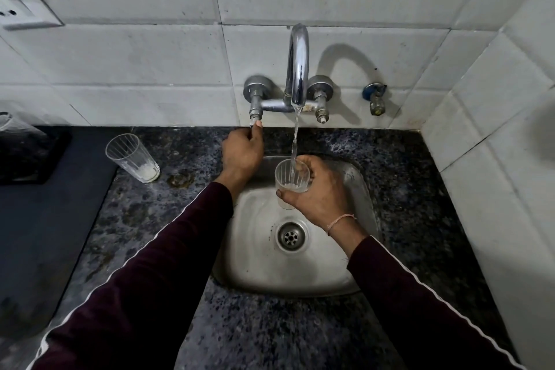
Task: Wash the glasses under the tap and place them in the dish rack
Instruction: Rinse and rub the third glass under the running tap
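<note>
- Two glasses are in view — we hold one glass (292,179) upright in our right hand (319,195), fingers wrapped around it, over the sink (365,189), so the stream from the tap (297,69) falls inside.
- Our left hand (242,151) pinches the left tap valve (256,122), probably to control the flow.
- Some water collects in the held glass — the second glass (132,158) waits on the counter (405,165) with white residue at the bottom.

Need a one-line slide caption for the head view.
Right hand holds a ribbed glass under the running tap over the sink; left hand touches the left valve stem.
</note>
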